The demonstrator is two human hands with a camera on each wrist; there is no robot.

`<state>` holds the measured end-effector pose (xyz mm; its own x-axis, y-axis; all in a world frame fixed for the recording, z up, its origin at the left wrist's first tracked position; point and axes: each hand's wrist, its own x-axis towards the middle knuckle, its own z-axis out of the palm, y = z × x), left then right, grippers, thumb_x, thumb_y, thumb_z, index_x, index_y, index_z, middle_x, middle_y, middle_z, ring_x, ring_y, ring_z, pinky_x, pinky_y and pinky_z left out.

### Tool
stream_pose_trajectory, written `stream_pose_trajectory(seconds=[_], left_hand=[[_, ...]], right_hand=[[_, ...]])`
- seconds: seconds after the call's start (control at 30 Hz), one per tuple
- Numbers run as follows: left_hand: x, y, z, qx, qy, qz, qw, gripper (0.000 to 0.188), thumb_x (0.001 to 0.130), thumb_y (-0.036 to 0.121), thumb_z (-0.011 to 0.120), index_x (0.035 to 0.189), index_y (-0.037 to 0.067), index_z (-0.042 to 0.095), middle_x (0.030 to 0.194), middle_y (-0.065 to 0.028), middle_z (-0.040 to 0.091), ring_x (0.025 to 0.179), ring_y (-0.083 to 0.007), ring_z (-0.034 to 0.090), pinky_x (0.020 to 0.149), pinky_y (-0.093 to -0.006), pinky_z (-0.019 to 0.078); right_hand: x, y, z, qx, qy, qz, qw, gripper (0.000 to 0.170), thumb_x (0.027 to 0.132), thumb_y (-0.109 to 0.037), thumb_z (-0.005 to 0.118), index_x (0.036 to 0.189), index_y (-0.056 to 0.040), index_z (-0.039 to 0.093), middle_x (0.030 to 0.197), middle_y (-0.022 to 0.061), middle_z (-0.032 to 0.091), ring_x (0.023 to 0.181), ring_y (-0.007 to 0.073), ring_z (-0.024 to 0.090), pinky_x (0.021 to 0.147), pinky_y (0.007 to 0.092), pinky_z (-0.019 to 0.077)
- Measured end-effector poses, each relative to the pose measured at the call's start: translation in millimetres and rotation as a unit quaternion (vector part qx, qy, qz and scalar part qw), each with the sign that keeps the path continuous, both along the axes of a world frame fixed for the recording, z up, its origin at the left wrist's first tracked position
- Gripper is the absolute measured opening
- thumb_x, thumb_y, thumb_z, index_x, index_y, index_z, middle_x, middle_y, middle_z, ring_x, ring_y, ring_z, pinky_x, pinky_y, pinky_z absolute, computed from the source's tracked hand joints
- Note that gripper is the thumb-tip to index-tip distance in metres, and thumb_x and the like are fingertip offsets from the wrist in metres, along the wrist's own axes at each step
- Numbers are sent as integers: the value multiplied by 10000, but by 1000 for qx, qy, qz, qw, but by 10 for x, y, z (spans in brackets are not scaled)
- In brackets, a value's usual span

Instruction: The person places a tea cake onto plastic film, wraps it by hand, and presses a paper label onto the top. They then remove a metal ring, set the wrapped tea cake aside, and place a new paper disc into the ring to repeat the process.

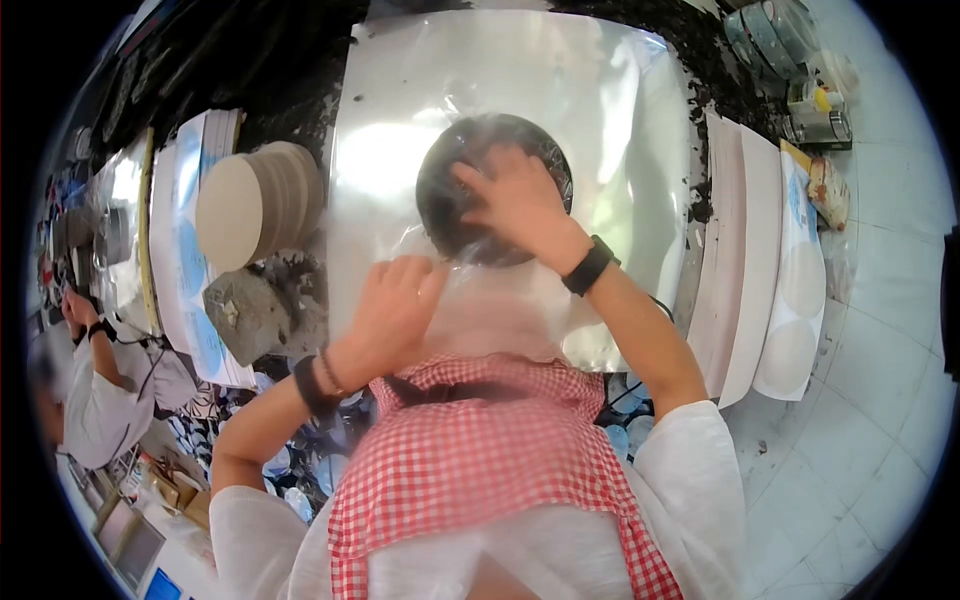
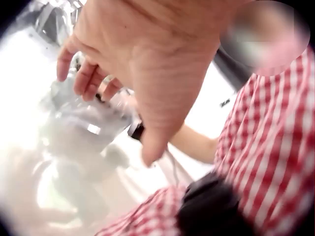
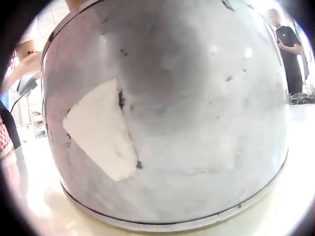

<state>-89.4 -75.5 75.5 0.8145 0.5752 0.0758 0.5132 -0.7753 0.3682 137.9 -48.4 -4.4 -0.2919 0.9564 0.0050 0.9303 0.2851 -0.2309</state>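
A grey metal drum-like cylinder (image 3: 187, 113) with a cream patch on its wall fills the right wrist view. From above, a dark round shape (image 1: 440, 190) shows in the middle of the shiny sheet (image 1: 380, 90). My right hand (image 1: 525, 200) lies over this dark round with its fingers spread. Closer to my body, my left hand (image 1: 390, 310) is held at the near left of the round, fingers loosely bent. In the left wrist view its thumb stands well apart from the fingers, and crumpled clear plastic (image 2: 93, 115) shows just beyond them.
On the left stand a stack of beige discs (image 1: 230, 210) and a grey block (image 1: 245, 315). White sheets (image 1: 740, 250) lie along the right side. Rolls of tape (image 1: 765, 40) are at the far right. Another person (image 1: 100, 390) works at the left, and one more (image 3: 289, 49) stands behind.
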Motion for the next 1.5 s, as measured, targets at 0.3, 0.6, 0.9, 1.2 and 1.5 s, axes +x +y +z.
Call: stream_pose_trajectory(seconds=[0.3,0.6,0.9,1.2,1.5], left_hand=[[-476,-659,-93,87,-91,-247,961,482,646,187,758,1099,64,648,1071,-69,617,1012,-234,595,974,-431,437],[528,894,-534,-244,-427,6,871,411,664,138,832,994,63,599,1533,-193,260,1436,-340,254,1115,-462,312],[902,637,-548,34,-215,-61,974,100,659,24,631,716,63,559,837,-53,566,824,-252,551,776,-369,436],[966,573,-594,86,-22,-4,996,118,683,42,635,795,75,619,944,-53,578,967,-248,548,912,-398,400],[945,483,-385,17,-65,-40,997,768,835,751,433,1373,213,538,1579,-166,217,1467,-375,123,1131,-592,30]], right_hand=[[75,-68,60,24,-6,14,1000,657,792,-555,659,1373,-292,502,1288,172,489,1147,308,463,904,384,403],[109,-108,20,-28,29,24,999,666,752,-501,705,1356,-280,530,1258,158,499,1193,335,465,933,404,400],[232,-276,-155,118,225,13,967,361,917,-133,534,1265,-35,525,1245,152,560,1110,317,562,966,387,461],[216,-625,400,56,181,-34,981,192,863,-164,625,987,-24,585,1070,141,582,1050,301,550,842,384,465],[196,-458,139,117,134,-13,984,190,861,-183,628,958,-32,566,929,100,554,921,275,538,754,388,434]])
